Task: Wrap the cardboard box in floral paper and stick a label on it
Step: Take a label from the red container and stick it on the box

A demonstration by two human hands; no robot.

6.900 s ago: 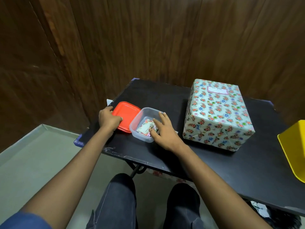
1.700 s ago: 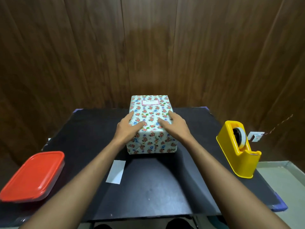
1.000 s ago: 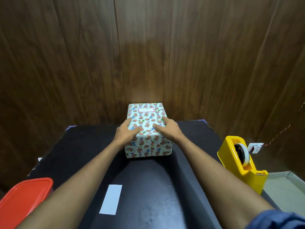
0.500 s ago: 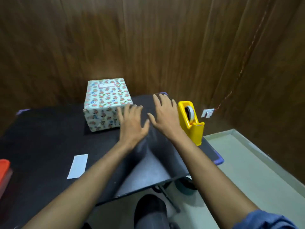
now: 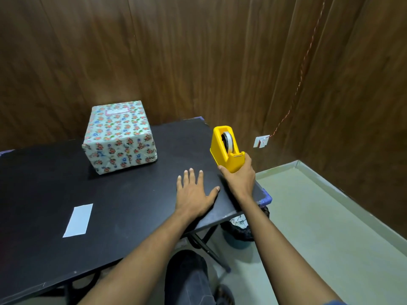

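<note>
The box (image 5: 120,137), wrapped in floral paper, stands at the back of the black table (image 5: 66,190) with a pink-edged label (image 5: 117,111) on its top face. Neither hand touches it. My left hand (image 5: 195,191) lies flat on the table with its fingers spread, to the right of the box. My right hand (image 5: 239,176) grips the near end of the yellow tape dispenser (image 5: 226,147) at the table's right edge.
A white paper strip (image 5: 78,220) lies on the table at the near left. A dark bin (image 5: 242,227) sits on the floor under the table's right corner. Wooden walls close in behind and to the right.
Both hands have left the box. The left hand has come down flat on the table and the right hand has taken hold of the tape dispenser. The view has swung right.
</note>
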